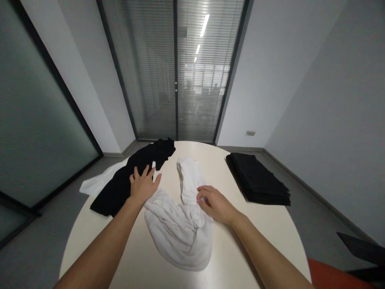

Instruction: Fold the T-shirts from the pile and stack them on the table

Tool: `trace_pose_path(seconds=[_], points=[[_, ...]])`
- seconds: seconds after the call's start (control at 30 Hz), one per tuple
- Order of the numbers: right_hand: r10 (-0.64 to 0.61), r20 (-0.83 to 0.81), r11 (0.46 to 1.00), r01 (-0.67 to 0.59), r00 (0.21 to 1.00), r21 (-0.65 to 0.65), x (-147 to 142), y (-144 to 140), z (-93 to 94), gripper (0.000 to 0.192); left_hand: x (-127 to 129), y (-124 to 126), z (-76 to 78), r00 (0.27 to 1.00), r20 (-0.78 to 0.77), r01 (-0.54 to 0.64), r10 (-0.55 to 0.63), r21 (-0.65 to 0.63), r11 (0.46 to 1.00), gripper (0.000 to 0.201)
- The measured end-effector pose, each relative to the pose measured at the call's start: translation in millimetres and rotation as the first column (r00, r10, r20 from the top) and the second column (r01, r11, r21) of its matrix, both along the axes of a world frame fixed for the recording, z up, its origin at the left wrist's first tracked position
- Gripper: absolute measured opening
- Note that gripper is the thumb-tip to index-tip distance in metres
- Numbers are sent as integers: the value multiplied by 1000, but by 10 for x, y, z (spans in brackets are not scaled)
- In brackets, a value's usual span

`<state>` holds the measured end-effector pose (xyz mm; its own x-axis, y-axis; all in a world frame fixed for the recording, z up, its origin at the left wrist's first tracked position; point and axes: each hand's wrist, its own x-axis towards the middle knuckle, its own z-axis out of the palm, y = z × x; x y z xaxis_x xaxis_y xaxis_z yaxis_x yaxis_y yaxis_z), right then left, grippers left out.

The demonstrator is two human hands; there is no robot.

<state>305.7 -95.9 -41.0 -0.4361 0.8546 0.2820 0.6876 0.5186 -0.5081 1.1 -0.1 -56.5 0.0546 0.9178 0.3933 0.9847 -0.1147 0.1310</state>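
Observation:
A crumpled white garment (183,241) lies in front of me on the round table, one narrow part stretching away from me and another toward my left hand. My left hand (143,185) rests with fingers spread on the edge of a black garment (120,188), its thumb side near the white fabric. At the right edge of the white garment's narrow part is my right hand (215,204), its fingers curled and thumb drawn in, closed on the fabric. The fingertips are partly hidden.
The pale round table (240,237) carries a neat stack of folded black garments (255,178) at the right. Another white cloth (104,179) lies under the black garment and hangs past the left edge. An orange chair (337,277) stands at the lower right.

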Motion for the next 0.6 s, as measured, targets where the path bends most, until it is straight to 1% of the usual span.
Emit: trace_pose_path(seconds=[0.07, 0.1, 0.17, 0.23, 0.27, 0.3, 0.33, 0.37, 0.43, 0.5, 0.53, 0.57, 0.6], points=[[70, -45, 997, -71, 997, -24, -11, -2, 16, 11, 117, -103, 38, 997, 7, 76, -76, 50, 996, 49], [110, -73, 993, -113, 991, -41, -20, -16, 27, 11, 195, -162, 57, 991, 22, 133, -134, 53, 990, 47], [179, -124, 980, -188, 976, -69, -59, -61, 50, 11, 368, -287, 90, 962, 113, 252, -250, 2, 968, 46], [235, -147, 964, -249, 961, -87, -115, -112, 69, 10, 525, -408, 114, 905, 239, 374, -351, -60, 925, 53], [244, -149, 961, -259, 958, -95, -141, -129, 75, 10, 585, -459, 124, 879, 287, 419, -382, -79, 904, 57], [229, -146, 964, -245, 962, -102, -159, -138, 78, 10, 628, -499, 134, 858, 317, 451, -405, -88, 888, 57], [191, -140, 973, -206, 972, -104, -165, -136, 76, 12, 654, -528, 145, 844, 330, 473, -422, -88, 877, 54], [130, -129, 985, -143, 983, -96, -158, -123, 68, 14, 663, -545, 159, 837, 331, 485, -435, -85, 870, 48], [-27, -99, 999, 22, 995, -47, -103, -75, 31, 18, 645, -547, 193, 833, 321, 498, -451, -80, 863, 34], [-157, -76, 987, 158, 985, 12, -19, -17, -32, 26, 608, -530, 230, 805, 358, 537, -473, -104, 837, 27], [-198, -75, 979, 201, 977, 31, 22, 9, -70, 33, 591, -523, 247, 772, 402, 577, -492, -118, 808, 26], [-221, -80, 973, 225, 972, 42, 58, 31, -108, 39, 580, -520, 261, 723, 457, 630, -519, -128, 766, 26], [-225, -90, 972, 230, 970, 47, 86, 48, -143, 45, 573, -522, 272, 659, 514, 693, -548, -133, 709, 26]])
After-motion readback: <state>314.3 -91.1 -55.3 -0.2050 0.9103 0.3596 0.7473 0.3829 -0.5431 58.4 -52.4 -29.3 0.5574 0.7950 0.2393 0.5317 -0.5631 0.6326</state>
